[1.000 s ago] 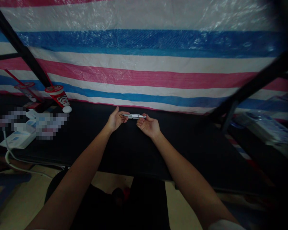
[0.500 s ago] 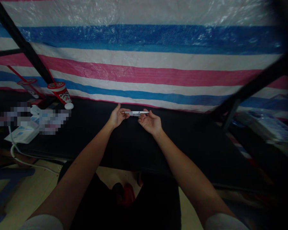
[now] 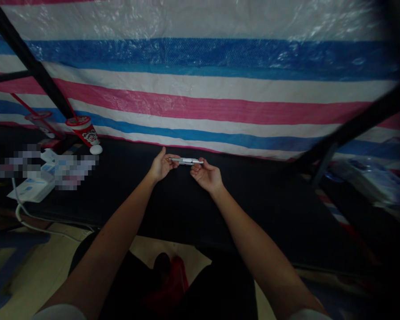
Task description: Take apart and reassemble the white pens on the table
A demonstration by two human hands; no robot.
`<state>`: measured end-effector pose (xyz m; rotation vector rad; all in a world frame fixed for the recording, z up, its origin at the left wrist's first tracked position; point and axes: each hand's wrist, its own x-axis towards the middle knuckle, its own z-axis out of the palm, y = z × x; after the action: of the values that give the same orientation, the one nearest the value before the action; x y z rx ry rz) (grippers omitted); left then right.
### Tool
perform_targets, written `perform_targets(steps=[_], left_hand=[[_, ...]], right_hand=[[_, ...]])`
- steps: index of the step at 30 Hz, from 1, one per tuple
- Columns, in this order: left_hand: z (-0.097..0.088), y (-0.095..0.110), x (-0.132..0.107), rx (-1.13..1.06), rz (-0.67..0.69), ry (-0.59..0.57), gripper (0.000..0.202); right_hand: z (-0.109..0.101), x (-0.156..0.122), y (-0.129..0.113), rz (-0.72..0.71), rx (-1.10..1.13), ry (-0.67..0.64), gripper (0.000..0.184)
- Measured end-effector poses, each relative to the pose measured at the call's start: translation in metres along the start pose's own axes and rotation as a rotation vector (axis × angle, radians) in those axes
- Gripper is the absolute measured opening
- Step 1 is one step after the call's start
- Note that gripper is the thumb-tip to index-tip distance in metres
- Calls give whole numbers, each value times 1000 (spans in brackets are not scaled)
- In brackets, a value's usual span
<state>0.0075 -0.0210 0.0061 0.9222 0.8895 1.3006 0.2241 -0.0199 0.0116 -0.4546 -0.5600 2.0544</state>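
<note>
A slim white and silver pen [image 3: 187, 161] is held level between my two hands above the black tabletop. Its left tip, which looks golden, lies at the fingers of my left hand [image 3: 160, 166], pinched there with the thumb pointing up. At the other end, my right hand [image 3: 208, 174] grips the pen between thumb and fingertips, palm turned partly upward. The middle of the pen shows between the hands, with what looks like a clip along it. Fine detail is too small to make out.
Left on the black table [image 3: 253, 213] stand a red cup [image 3: 86, 131] with a straw, a white egg-shaped object [image 3: 95, 150], white boxes [image 3: 35, 186] and a cable [image 3: 19, 211]. A plastic-wrapped pack [image 3: 373, 178] lies right. Behind hangs a striped sheet [image 3: 203, 109]; black frame bars flank it.
The pen has turned slightly and shifted a little left, and my right hand has moved left with it. Both hands keep their hold. The view has tilted slightly.
</note>
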Motion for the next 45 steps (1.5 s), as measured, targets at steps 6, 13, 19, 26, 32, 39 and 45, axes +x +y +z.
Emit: perform_targets(steps=[6,13,19,26,32,39,45], left_hand=[[-1,-2,4,44,1,-50,82],[-3,-2,5,4,6,-62,81],[-2,0,4,8,-9,-29,78],[-6,-7,6,134,57,-20,42],[-19,0,6,540,105,10,25],[-19,3,1,1040,314,-28,16],[-19,4,-3,1281,361,-65,17]], right_hand=[[-3,2,-4,-8,-25,14,17],[-5,3,-5,0,-40,9,17],[-10,6,-4,12,-26,-26,14],[-9,3,-6,-91,-292,-13,18],[-21,6,-15,-448,-1129,140,26],[-37,11,-16,-550,-1720,136,22],[-39,12,-17,-572,-1875,145,20]])
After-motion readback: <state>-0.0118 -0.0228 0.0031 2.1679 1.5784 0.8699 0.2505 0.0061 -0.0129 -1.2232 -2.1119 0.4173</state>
